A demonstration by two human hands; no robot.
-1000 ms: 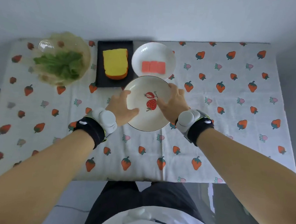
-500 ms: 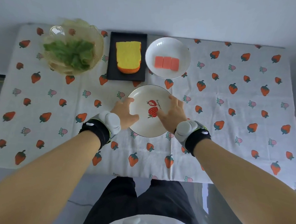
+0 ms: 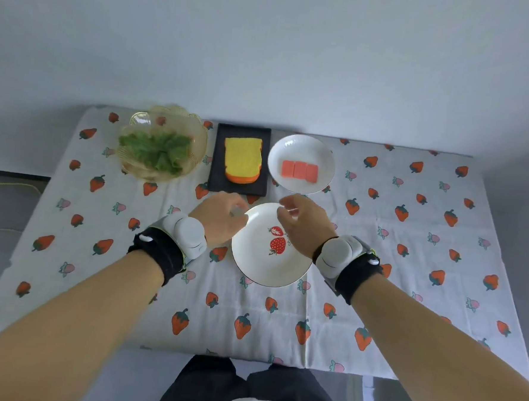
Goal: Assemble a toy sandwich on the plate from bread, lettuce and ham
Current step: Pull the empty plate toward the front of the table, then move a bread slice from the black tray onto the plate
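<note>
Head view: the plate (image 3: pixel 262 262), white with a strawberry print, lies at frame centre on the strawberry tablecloth (image 3: pixel 407 271), bare of food. The left hand (image 3: pixel 221 219) hovers at its upper-left rim and the right hand (image 3: pixel 305 224) over its upper-right rim; both have fingers loosely curled and hold nothing.

Above the plate, at upper centre, the bread (image 3: pixel 243 161) lies stacked on a black tray (image 3: pixel 219 166). It looks like soft, light foam, probably best pinched at an edge to lift one slice. In the glass bowl (image 3: pixel 195 140) at upper left lies the lettuce (image 3: pixel 157 153); it is likely thin and floppy, so it could be gathered by a leaf edge. In the white dish (image 3: pixel 300 143) right of the tray lie three pink ham (image 3: pixel 299 171) pieces side by side, flat and probably smooth, so a fingertip pinch at a corner seems wise.
</note>
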